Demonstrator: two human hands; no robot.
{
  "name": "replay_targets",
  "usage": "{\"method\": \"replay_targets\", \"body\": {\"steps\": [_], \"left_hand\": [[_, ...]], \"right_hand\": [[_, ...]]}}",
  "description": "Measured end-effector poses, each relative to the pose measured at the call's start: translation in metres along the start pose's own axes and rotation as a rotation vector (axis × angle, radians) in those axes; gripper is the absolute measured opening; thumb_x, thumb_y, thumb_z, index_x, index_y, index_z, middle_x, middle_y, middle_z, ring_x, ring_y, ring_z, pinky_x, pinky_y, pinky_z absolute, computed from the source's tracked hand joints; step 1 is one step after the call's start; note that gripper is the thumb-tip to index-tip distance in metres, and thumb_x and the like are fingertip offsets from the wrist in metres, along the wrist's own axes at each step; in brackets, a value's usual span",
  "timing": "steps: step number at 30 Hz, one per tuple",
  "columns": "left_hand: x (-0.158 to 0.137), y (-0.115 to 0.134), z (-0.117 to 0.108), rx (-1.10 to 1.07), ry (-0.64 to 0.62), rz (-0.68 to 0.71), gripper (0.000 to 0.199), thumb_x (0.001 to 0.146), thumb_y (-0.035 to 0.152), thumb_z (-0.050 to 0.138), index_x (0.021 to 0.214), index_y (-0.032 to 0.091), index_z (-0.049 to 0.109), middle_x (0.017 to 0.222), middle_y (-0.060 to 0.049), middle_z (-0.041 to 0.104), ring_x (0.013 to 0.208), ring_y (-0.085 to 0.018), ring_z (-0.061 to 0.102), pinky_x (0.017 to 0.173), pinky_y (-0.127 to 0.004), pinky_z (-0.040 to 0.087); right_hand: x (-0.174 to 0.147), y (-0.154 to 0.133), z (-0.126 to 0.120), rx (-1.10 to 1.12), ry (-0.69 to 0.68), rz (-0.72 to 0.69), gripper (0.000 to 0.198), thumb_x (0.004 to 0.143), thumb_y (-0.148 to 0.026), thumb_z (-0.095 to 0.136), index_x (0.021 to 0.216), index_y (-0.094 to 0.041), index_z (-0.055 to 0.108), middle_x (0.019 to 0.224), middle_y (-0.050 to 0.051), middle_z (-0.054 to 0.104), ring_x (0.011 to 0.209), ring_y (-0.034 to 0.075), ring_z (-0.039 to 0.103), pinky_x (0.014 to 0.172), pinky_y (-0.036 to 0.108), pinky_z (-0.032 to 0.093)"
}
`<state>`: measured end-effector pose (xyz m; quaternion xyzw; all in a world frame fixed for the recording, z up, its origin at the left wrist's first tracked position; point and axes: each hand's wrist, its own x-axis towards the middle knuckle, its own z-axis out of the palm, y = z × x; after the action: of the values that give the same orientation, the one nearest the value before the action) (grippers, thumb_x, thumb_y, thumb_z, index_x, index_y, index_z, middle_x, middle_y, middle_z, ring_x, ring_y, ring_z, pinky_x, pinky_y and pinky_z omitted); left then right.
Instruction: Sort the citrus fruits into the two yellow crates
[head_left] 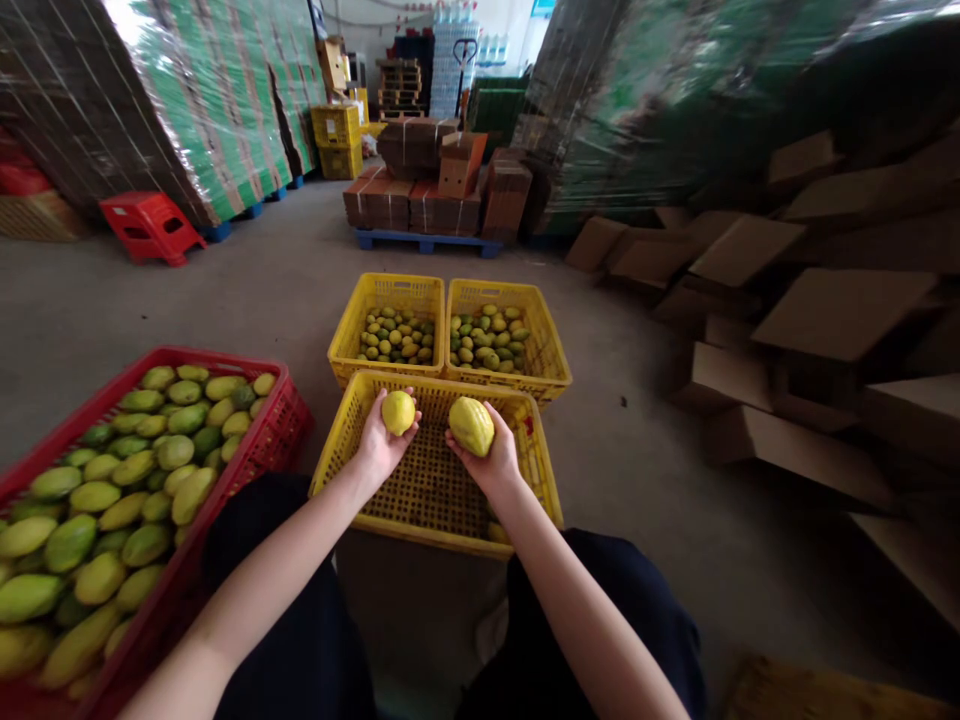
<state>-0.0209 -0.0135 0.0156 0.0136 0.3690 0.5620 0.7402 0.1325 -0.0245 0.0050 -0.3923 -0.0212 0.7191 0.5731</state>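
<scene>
My left hand (384, 446) is palm up, its fingers curled round a small, round yellow lemon (398, 412). In my right hand (495, 462) lies a larger, ribbed yellow-green lemon (472, 427), the fingers cupped under it. Both hands are above a yellow plastic crate (439, 535) with a perforated bottom. A few yellow fruits (497, 532) show in its near right corner, partly hidden by my right forearm. To the left, a red crate (289, 410) is filled with large green and yellow fruits (124, 510).
Beyond the near crate stand two yellow crates, left (346, 330) and right (551, 340), holding smaller green-yellow fruits. Flattened cartons sit on a blue pallet (427, 241). Open cardboard boxes (840, 310) crowd the right side. A red stool (154, 225) stands at left near wrapped stacks.
</scene>
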Motion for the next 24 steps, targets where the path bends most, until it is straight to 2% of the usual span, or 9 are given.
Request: {"method": "replay_targets", "body": {"steps": [3, 7, 10, 12, 15, 20, 24], "left_hand": [[0.001, -0.001, 0.0, 0.005, 0.013, -0.001, 0.029, 0.098, 0.03, 0.042, 0.106, 0.015, 0.065, 0.073, -0.004, 0.068, 0.06, -0.015, 0.065, 0.048, -0.021, 0.053], [-0.001, 0.001, 0.001, -0.021, -0.015, -0.048, 0.035, 0.099, 0.034, 0.039, 0.108, 0.013, 0.065, 0.079, -0.008, 0.07, 0.07, -0.017, 0.069, 0.054, -0.023, 0.057], [-0.005, 0.003, 0.004, -0.001, -0.06, -0.07, 0.037, 0.096, 0.039, 0.043, 0.103, 0.01, 0.066, 0.079, -0.01, 0.07, 0.068, -0.017, 0.069, 0.053, -0.023, 0.057], [-0.008, 0.003, 0.006, 0.043, -0.06, -0.061, 0.028, 0.092, 0.034, 0.051, 0.098, 0.01, 0.066, 0.074, -0.008, 0.069, 0.06, -0.015, 0.067, 0.048, -0.02, 0.055], [-0.009, 0.002, 0.007, 0.104, -0.02, -0.06, 0.016, 0.088, 0.027, 0.058, 0.089, 0.012, 0.063, 0.071, -0.007, 0.069, 0.052, -0.013, 0.065, 0.042, -0.017, 0.051], [-0.001, -0.003, 0.001, 0.065, 0.024, -0.099, 0.02, 0.086, 0.03, 0.057, 0.089, 0.01, 0.062, 0.076, -0.012, 0.071, 0.06, -0.016, 0.068, 0.052, -0.023, 0.056], [0.008, -0.008, -0.007, 0.078, 0.134, -0.023, 0.015, 0.084, 0.027, 0.059, 0.085, 0.012, 0.062, 0.071, -0.007, 0.069, 0.056, -0.014, 0.065, 0.05, -0.021, 0.052]], "right_hand": [[-0.002, 0.0, 0.001, -0.023, 0.024, 0.037, 0.027, 0.091, -0.035, 0.046, 0.083, -0.016, 0.064, 0.059, 0.005, 0.07, 0.05, 0.018, 0.065, 0.047, 0.028, 0.056], [-0.006, 0.0, 0.001, -0.008, -0.057, 0.048, 0.032, 0.089, -0.042, 0.051, 0.087, -0.014, 0.065, 0.072, 0.01, 0.074, 0.061, 0.021, 0.07, 0.053, 0.031, 0.059], [-0.008, 0.001, 0.003, 0.013, -0.091, -0.005, 0.017, 0.082, -0.032, 0.063, 0.085, -0.016, 0.065, 0.074, 0.006, 0.074, 0.064, 0.02, 0.071, 0.058, 0.03, 0.06], [-0.008, 0.001, 0.004, 0.04, -0.067, -0.038, 0.009, 0.078, -0.026, 0.066, 0.082, -0.018, 0.064, 0.07, 0.002, 0.073, 0.062, 0.018, 0.07, 0.058, 0.029, 0.06], [-0.006, 0.002, 0.003, 0.06, -0.038, -0.045, 0.008, 0.08, -0.025, 0.062, 0.08, -0.018, 0.064, 0.069, 0.002, 0.072, 0.06, 0.017, 0.069, 0.057, 0.028, 0.06], [0.0, 0.007, -0.001, 0.006, -0.048, 0.009, 0.016, 0.083, -0.031, 0.056, 0.079, -0.018, 0.065, 0.066, 0.003, 0.072, 0.057, 0.018, 0.068, 0.054, 0.03, 0.058], [0.004, 0.013, -0.001, -0.06, 0.016, 0.047, 0.022, 0.089, -0.03, 0.047, 0.079, -0.018, 0.063, 0.062, 0.004, 0.07, 0.057, 0.021, 0.068, 0.052, 0.034, 0.058]]}}
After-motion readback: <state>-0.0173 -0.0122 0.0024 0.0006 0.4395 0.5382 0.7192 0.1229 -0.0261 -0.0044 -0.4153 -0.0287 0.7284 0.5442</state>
